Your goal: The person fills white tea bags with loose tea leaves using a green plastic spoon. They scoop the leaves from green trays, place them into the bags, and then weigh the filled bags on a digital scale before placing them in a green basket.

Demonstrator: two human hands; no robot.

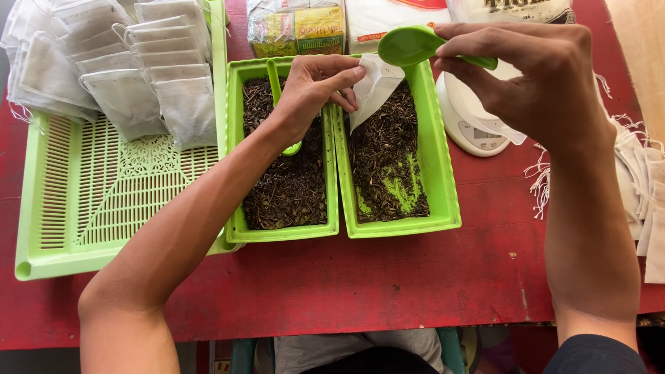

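My left hand (315, 86) pinches the mouth of a small white cloth pouch (374, 86) and holds it above the right green tub (443, 173) of dark loose leaves. My right hand (526, 76) grips a green plastic scoop (409, 45) by its handle, its bowl tipped at the pouch's opening. A second green scoop (276, 83) lies in the left green tub (239, 138), which is also filled with dark dried leaves.
A large green slotted tray (90, 201) at left carries several filled white pouches (131, 76). A white kitchen scale (471, 125) stands right of the tubs. Empty drawstring pouches (641, 187) pile at the right edge. Packaged bags (298, 28) stand at the back of the red table (360, 277).
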